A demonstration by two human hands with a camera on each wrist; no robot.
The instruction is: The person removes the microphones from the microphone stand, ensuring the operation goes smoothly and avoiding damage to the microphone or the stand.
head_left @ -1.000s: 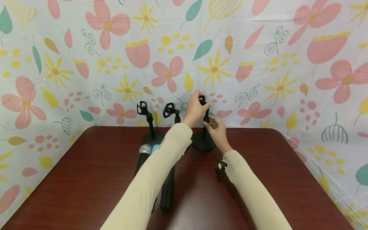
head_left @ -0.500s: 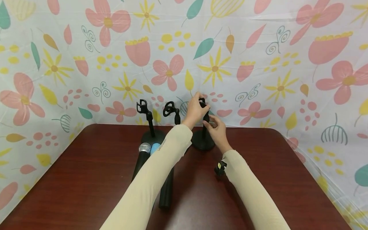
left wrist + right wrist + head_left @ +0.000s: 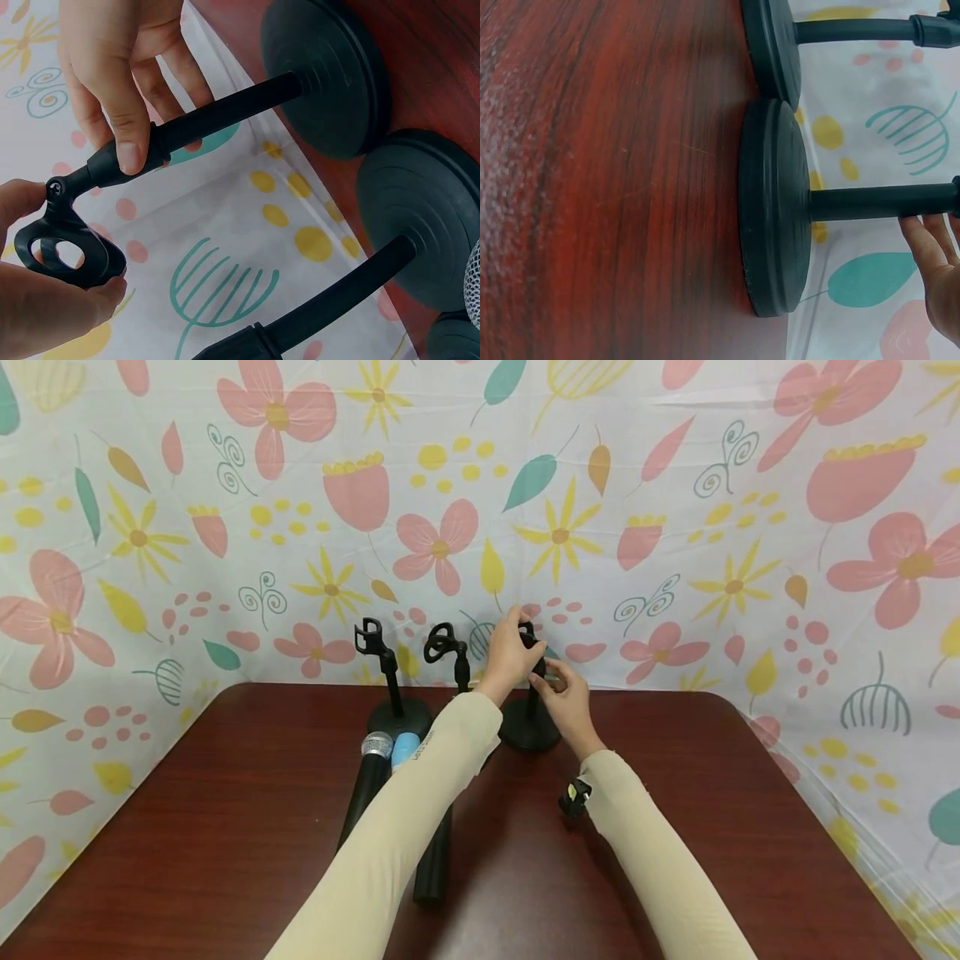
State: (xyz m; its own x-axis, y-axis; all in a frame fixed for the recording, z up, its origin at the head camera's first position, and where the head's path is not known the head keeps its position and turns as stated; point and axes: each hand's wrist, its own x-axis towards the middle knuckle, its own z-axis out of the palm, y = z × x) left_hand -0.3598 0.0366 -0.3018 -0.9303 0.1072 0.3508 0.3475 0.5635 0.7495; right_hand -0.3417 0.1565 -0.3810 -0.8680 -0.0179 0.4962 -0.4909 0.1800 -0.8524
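The left hand is pinching the black plastic clip of the rightmost black microphone stand at the desk's far edge, while the right hand fingers are pinching its pole, steadying it.

Fingers on stand pole — upright

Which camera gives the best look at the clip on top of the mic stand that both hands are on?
The left wrist view: the clip fills the lower left corner, its ring plainly visible, pinched by the left hand while the right hand grips the pole just below it. In the head view it is mostly hidden behind the fingers. The right wrist view shows only the stand's base and pole.
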